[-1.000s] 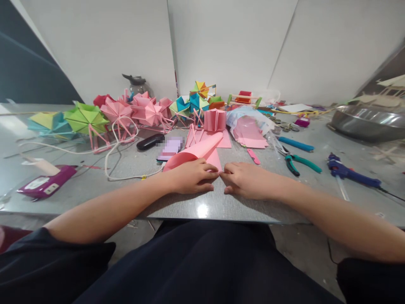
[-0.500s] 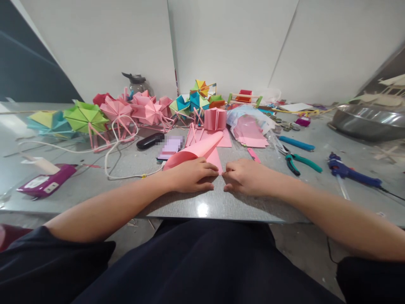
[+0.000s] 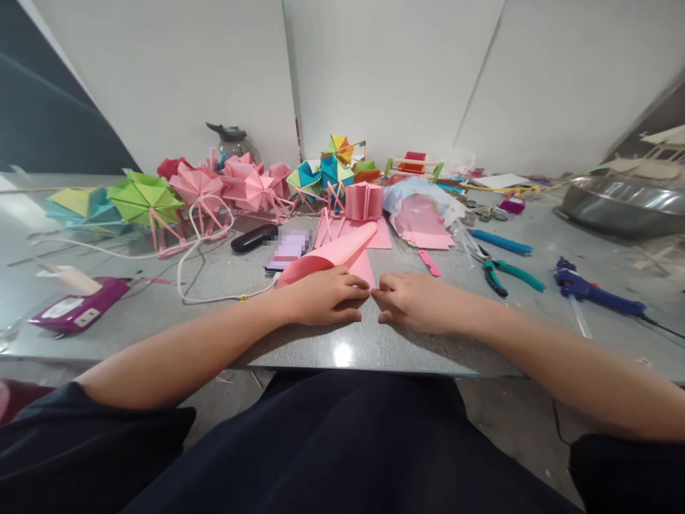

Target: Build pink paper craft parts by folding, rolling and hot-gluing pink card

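A sheet of pink paper [image 3: 342, 250] lies bent over in a loose curl in front of me, its near corner pointing toward me. My left hand [image 3: 329, 296] rests across the curled part, with curled fingers holding the paper near that corner. From the other side, the fingertips of my right hand [image 3: 409, 303] meet the same corner, thumb and fingers bent in close. The two hands almost touch. Just beyond my right hand lies a pink cutter [image 3: 429, 262]. My fingers hide part of the corner.
Folded-paper wheels [image 3: 147, 200] on stick stands line the back left. Pliers [image 3: 514, 275], a blue glue gun [image 3: 596, 289] and a metal bowl [image 3: 626, 207] lie to the right. A phone [image 3: 289, 250], white cable [image 3: 185, 285] and purple power strip [image 3: 80, 305] are left.
My right hand has shifted slightly left, bringing its fingertips to the paper's corner beside my left fingers. The left hand and the paper look unchanged.
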`<state>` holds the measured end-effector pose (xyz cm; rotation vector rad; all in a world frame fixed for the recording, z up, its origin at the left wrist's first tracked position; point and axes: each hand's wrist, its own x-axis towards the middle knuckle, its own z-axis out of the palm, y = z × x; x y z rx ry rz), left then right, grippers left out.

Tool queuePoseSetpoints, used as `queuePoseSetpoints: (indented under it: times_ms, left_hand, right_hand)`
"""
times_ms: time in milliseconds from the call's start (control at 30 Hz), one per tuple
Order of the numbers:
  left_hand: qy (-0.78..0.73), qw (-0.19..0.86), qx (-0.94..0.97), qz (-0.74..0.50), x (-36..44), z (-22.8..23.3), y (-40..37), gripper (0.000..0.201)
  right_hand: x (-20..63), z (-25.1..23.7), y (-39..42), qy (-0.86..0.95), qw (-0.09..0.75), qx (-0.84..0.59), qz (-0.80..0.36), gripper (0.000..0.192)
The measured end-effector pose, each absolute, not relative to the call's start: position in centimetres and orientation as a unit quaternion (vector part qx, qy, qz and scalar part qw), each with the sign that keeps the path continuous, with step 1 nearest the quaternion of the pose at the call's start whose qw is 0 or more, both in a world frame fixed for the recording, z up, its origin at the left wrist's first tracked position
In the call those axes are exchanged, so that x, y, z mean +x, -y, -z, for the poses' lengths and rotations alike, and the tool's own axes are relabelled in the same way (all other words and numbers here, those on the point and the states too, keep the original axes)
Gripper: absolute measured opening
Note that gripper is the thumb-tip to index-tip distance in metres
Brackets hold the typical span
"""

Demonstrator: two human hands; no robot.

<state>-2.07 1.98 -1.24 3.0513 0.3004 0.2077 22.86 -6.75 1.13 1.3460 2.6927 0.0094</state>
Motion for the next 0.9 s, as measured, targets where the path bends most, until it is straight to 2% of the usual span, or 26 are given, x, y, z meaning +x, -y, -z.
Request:
queuePoseSetpoints:
  times_ms: [300,900]
  left_hand:
    - [-0.104,0.056,0.99,-0.071,-2.2,1.2,-2.1,0.036]
    - [-0.119,0.099,0.985,-0.082,-2.2,0.6,-2.0,0.02]
  right_hand:
    - [23.0,-0.9,6.7,-0.894,0.058,0.445,-0.004,0.032]
    - [23.4,0.2,5.5,-0.902,0.03,0.43,0.024,0.058]
